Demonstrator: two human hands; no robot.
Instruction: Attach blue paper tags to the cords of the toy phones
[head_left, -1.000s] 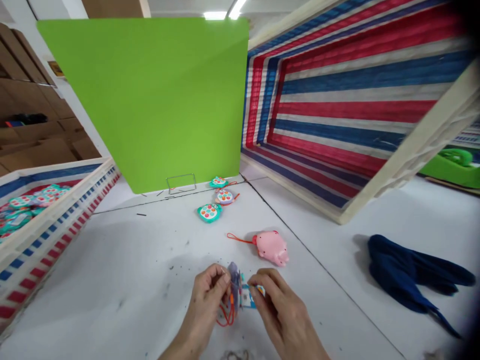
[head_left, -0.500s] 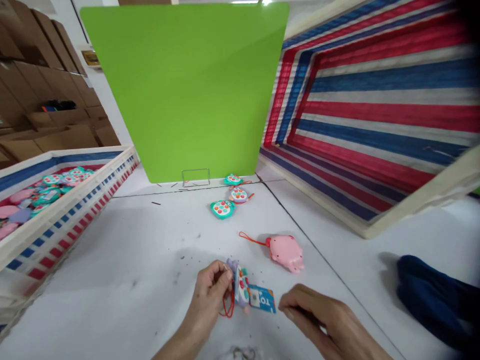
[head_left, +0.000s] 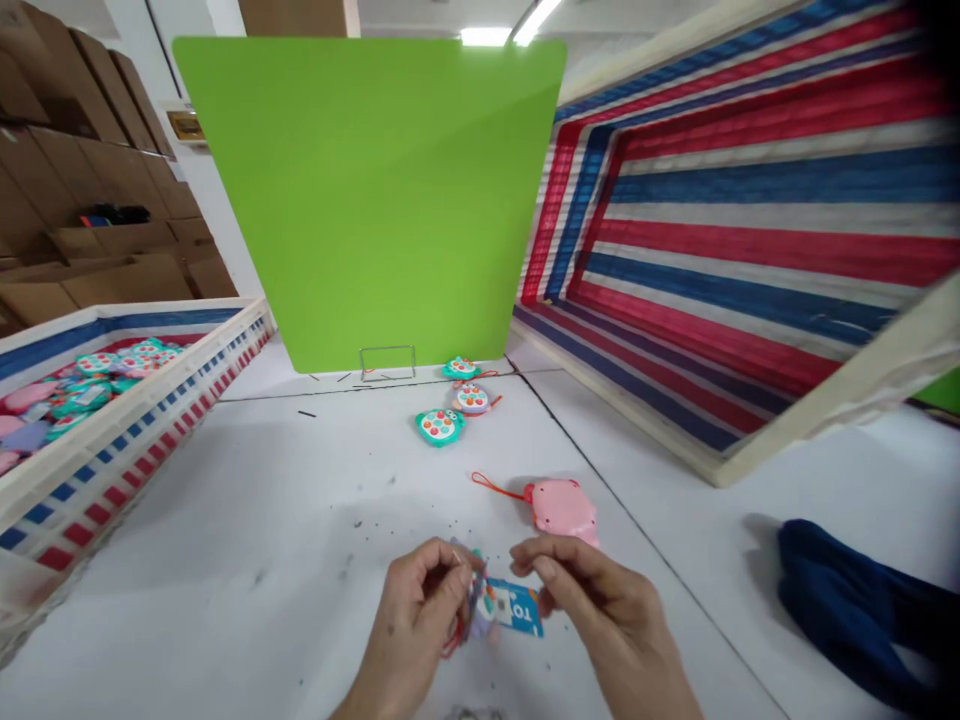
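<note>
My left hand (head_left: 416, 605) pinches a small lilac toy (head_left: 475, 608) with a red cord, held on edge just above the white table. A blue paper tag (head_left: 519, 609) printed with white letters hangs from the toy. My right hand (head_left: 592, 600) has its fingers curled over the tag's right end. Just beyond my hands lies a pink toy (head_left: 562, 506) with a red loop.
Three teal toys (head_left: 440, 426) lie near a green board (head_left: 379, 200). A striped tray (head_left: 90, 440) at the left holds several toys. A large striped crate (head_left: 720, 250) is tipped up at the right. A dark blue cloth (head_left: 862, 610) lies at the right.
My right hand, which had drawn back to the lower right half a second ago, has returned to the tag. The left hand has kept its hold on the toy.
</note>
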